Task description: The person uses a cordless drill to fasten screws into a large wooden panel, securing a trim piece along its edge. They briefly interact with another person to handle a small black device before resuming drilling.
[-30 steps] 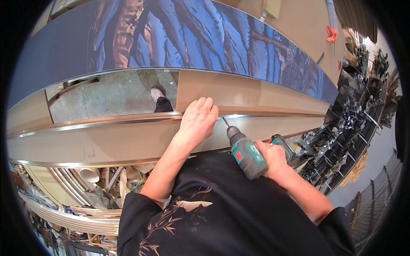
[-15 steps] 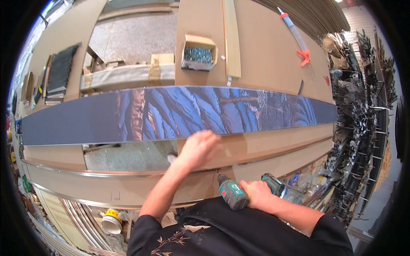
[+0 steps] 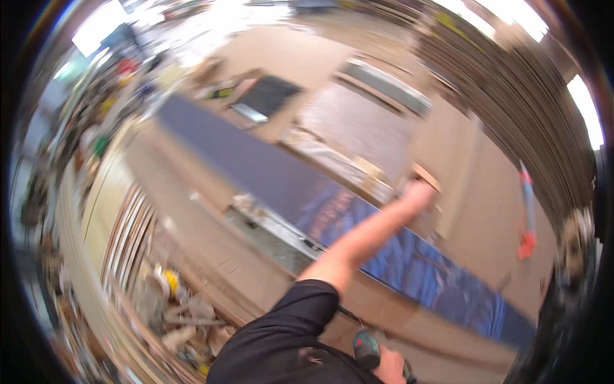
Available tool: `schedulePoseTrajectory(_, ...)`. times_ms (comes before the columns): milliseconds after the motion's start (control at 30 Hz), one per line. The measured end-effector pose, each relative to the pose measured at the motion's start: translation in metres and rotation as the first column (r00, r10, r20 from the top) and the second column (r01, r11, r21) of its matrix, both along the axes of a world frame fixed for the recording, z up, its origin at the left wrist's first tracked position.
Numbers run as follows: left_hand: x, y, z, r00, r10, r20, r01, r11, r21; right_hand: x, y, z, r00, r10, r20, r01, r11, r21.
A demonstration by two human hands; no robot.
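My left arm stretches across the long framed panel, which has a blue and dark picture on it. At its end my left hand is at the small cardboard box, which held bluish metal screws in the earlier view. Blur and the box hide its fingers, so I cannot see whether they grip anything. Close to my body, my right hand is closed around the handle of a teal and black cordless drill. The drill's tip points toward the near edge of the panel.
Beyond the panel lie an orange and clear caulking gun and a dark stack of flat pieces. Openings show between the boards of the bench. A yellow and white bucket and long metal strips stand near left.
The whole view has swung to the left and tilted, with strong blur. My left hand has gone from the panel's near edge over to the screw box. My right hand still holds the drill.
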State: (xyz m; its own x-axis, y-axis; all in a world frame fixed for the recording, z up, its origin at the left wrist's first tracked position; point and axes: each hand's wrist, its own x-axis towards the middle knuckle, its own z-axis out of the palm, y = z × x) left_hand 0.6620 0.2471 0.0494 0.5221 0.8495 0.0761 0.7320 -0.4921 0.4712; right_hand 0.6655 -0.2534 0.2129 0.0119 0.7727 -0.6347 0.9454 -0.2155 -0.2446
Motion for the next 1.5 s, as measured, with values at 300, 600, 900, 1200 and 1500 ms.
schedulePoseTrajectory(300, -0.002, -0.003, 0.014, 0.938, 0.076, 0.339, -0.059, 0.997, -0.058, -0.007, 0.021, 0.011, 0.995, -0.008, -0.097, 0.008, 1.000, 0.005)
schedulePoseTrajectory(600, -0.120, -0.125, 0.072, 0.355, 0.317, 0.879, 0.356, 0.824, -0.441, 0.003, 0.013, 0.006, 0.982, -0.085, -0.166, 0.099, 0.992, 0.073)
schedulePoseTrajectory(900, -0.391, -0.373, 0.024, 0.453, 0.780, 0.432, -0.384, 0.608, -0.696, 0.024, -0.026, -0.032, 0.967, -0.166, -0.194, 0.203, 0.961, 0.190)
schedulePoseTrajectory(1200, -0.515, -0.354, 0.000, 0.475, 0.710, 0.520, -0.685, 0.669, -0.288, -0.016, -0.003, 0.021, 0.963, -0.255, -0.085, 0.267, 0.945, 0.189)
schedulePoseTrajectory(1500, -0.527, -0.340, 0.012, 0.013, 0.667, 0.745, -0.698, 0.540, -0.471, -0.046, -0.043, 0.063, 0.931, -0.240, -0.274, 0.329, 0.876, 0.353)
